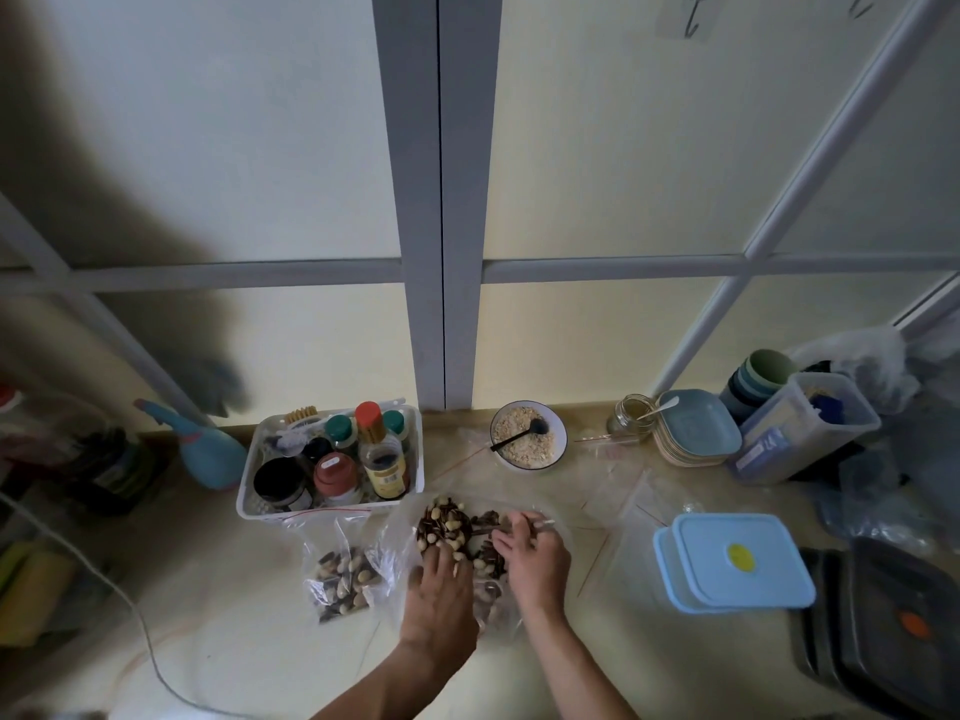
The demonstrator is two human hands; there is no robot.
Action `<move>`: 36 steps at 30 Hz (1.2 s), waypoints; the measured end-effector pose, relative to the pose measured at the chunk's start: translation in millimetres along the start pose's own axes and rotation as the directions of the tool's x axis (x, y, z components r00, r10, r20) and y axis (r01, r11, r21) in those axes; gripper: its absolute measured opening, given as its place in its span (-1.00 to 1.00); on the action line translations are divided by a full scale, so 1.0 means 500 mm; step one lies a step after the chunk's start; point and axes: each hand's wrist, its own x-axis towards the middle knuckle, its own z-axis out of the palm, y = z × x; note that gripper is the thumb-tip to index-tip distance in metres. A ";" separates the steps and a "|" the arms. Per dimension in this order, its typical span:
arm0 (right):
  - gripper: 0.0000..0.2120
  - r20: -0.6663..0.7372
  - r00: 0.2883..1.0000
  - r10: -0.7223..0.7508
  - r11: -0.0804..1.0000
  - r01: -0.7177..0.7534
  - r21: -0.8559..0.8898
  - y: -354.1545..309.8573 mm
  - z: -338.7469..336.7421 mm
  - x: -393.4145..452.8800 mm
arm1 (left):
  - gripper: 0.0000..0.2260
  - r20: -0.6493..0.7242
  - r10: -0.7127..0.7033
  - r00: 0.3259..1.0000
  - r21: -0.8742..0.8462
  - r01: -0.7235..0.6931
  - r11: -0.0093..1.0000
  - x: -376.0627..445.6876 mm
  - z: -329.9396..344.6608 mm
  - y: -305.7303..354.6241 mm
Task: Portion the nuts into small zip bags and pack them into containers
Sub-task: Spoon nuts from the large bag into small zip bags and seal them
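Two bare forearms are reaching up-frame; left hand [441, 579] pressing flat on the nut pile [457, 527], right hand [530, 548] gripping a spoon handle [540, 523]; one filled zip bag [343, 574] lying lower centre-left; blue-lidded containers [737, 561] waiting unpacked at right.

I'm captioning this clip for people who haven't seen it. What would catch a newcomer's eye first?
Both hands, left hand and right hand, work in a heap of mixed nuts on clear plastic at the counter's centre. A filled zip bag lies just left of them, and stacked light blue lidded containers sit to the right.
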 end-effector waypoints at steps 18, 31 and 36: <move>-0.72 -0.100 0.995 -0.019 0.989 0.004 -0.147 -0.157 -0.142 0.002 | -0.47 0.141 -0.221 0.965 -0.673 0.257 0.693 0.078 0.040 -0.032; -0.73 0.107 0.989 -0.102 0.890 0.139 -0.434 -0.190 -0.166 -0.016 | -0.68 -0.017 -0.094 0.995 -0.745 0.051 0.666 0.095 0.023 0.001; -0.77 0.278 0.953 -0.121 0.870 0.237 -0.433 -0.203 -0.165 -0.028 | -0.52 -0.063 -0.102 0.993 -0.791 0.012 0.611 0.088 0.036 0.003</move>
